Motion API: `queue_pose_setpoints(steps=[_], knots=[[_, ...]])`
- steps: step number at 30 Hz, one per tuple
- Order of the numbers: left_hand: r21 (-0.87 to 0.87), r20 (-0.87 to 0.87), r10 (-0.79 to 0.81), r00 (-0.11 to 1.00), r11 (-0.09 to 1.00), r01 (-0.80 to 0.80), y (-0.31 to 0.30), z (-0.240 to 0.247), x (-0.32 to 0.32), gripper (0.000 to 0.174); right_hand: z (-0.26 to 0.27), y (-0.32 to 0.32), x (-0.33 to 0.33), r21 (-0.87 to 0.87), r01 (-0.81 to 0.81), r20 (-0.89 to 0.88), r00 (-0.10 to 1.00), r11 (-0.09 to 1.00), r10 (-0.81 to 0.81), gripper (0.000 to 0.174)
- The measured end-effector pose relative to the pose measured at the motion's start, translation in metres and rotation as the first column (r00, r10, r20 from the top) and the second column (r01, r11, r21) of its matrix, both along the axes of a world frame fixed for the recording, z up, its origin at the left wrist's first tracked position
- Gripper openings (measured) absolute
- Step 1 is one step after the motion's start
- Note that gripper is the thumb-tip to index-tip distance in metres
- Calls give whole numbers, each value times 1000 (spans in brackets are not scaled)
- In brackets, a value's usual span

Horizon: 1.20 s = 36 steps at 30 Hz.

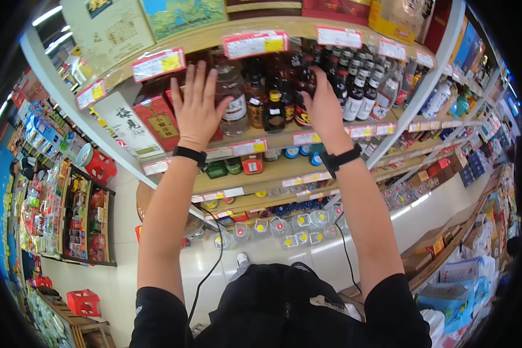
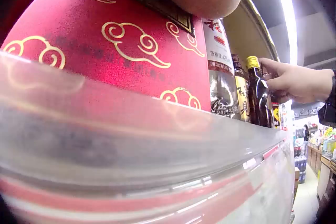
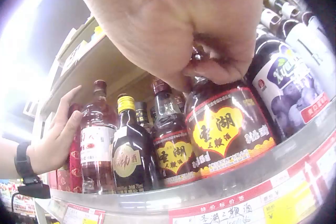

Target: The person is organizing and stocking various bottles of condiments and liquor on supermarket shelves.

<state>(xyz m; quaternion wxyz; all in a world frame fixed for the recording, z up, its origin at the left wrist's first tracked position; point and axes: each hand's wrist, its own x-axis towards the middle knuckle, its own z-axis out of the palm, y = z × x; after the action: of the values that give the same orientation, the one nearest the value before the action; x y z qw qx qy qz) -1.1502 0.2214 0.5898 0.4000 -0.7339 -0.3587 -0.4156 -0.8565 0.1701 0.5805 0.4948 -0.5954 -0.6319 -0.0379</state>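
Observation:
My left hand [image 1: 198,110] is raised with straight, spread fingers at the front of the shelf, against a red gift box [image 2: 131,40] with gold clouds. A clear bottle with a white label [image 1: 235,109] stands just beside its thumb. In the right wrist view, my right hand [image 3: 178,19] curls its fingers and thumb round the neck of a dark liquor bottle [image 3: 226,129] with a yellow and red label. That bottle is upright at the shelf front; its cap is hidden by the hand. Left of it are a similar, smaller bottle [image 3: 173,155] and a yellow-capped dark bottle [image 3: 131,153].
Dark wine bottles with white labels [image 1: 359,98] crowd the shelf to the right. Price tags [image 1: 255,44] line the shelf edge overhead, below boxed goods. Large clear jugs [image 1: 278,226] stand on the floor beneath. A metal upright [image 1: 409,110] flanks the shelf on the right.

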Motion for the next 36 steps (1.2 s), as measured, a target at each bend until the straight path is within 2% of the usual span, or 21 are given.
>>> queue_pose_setpoints(steps=[3, 5, 8, 10, 15, 17, 18, 20, 22, 23, 24, 25, 26, 30, 32, 33, 34, 35, 36], knots=[[20, -4, -29, 1000, 999, 29, 3, -3, 12, 70, -4, -1, 12, -10, 40, 0, 999, 999, -40, 64], [42, -16, 3, 1000, 999, -2, 3, -1, -6, 66, 0, 3, -5, -1, 8, -11, 1000, 1000, -8, 66], [28, -9, -10, 1000, 1000, 10, 11, -7, 19, 64, -5, -4, 15, 0, 52, -35, 998, 999, -52, 70], [27, -10, -12, 1000, 1000, 12, 11, -9, 21, 62, -13, -4, 13, 62, 54, -52, 997, 997, -51, 73], [27, 48, -52, 997, 998, 51, 2, -8, 18, 53, -19, -21, 8, 175, -27, -127, 991, 984, 49, 79], [-11, 143, -100, 985, 995, 103, -4, -4, 27, 51, -30, -24, 8, 199, -11, -130, 991, 980, 38, 73], [-6, 140, -114, 984, 993, 116, -11, -5, 43, 51, -35, -31, 18, 230, -28, -148, 987, 973, 64, 70], [-29, 137, -279, 950, 958, 285, -37, -14, 80, 51, -36, -55, 46, 240, -83, -222, 965, 967, 137, 58], [-84, 131, -430, 893, 893, 442, -64, -29, 131, 42, -41, -65, 72, 239, -40, -224, 970, 970, 95, 56], [-132, 111, -526, 843, 833, 537, -75, -35, 158, 35, -43, -72, 86, 236, 3, -221, 974, 972, 51, 54], [-214, 68, -623, 779, 754, 621, -85, -42, 185, 34, -45, -85, 105, 207, -7, -302, 951, 978, 70, 52], [-307, 9, -691, 723, 686, 660, -90, -52, 212, 34, -55, -90, 128, 249, 38, -269, 963, 968, 31, 52], [-395, -27, -707, 707, 657, 642, -98, -57, 238, 32, -56, -100, 149, 195, 50, -275, 961, 980, 6, 51], [-513, -73, -753, 654, 591, 623, -80, -99, 331, 30, -73, -142, 227, 81, 125, -259, 961, 989, -101, 41], [-494, -224, -732, 644, 655, 572, -68, -117, 384, 25, -84, -171, 281, 15, 165, -266, 951, 986, -156, 40], [-497, -204, -753, 626, 630, 597, -63, -123, 408, 25, -88, -186, 306, -61, 177, -259, 948, 982, -187, 40], [-479, -236, -731, 640, 660, 578, -49, -126, 425, 24, -86, -198, 326, -101, 209, -241, 943, 973, -228, 37], [-460, -267, -708, 653, 690, 559, -35, -131, 440, 23, -95, -201, 343, -101, 182, -328, 922, 978, -206, 36], [-416, -284, -677, 679, 725, 549, -29, -135, 449, 24, -101, -201, 363, -108, 193, -272, 938, 975, -216, 35]])
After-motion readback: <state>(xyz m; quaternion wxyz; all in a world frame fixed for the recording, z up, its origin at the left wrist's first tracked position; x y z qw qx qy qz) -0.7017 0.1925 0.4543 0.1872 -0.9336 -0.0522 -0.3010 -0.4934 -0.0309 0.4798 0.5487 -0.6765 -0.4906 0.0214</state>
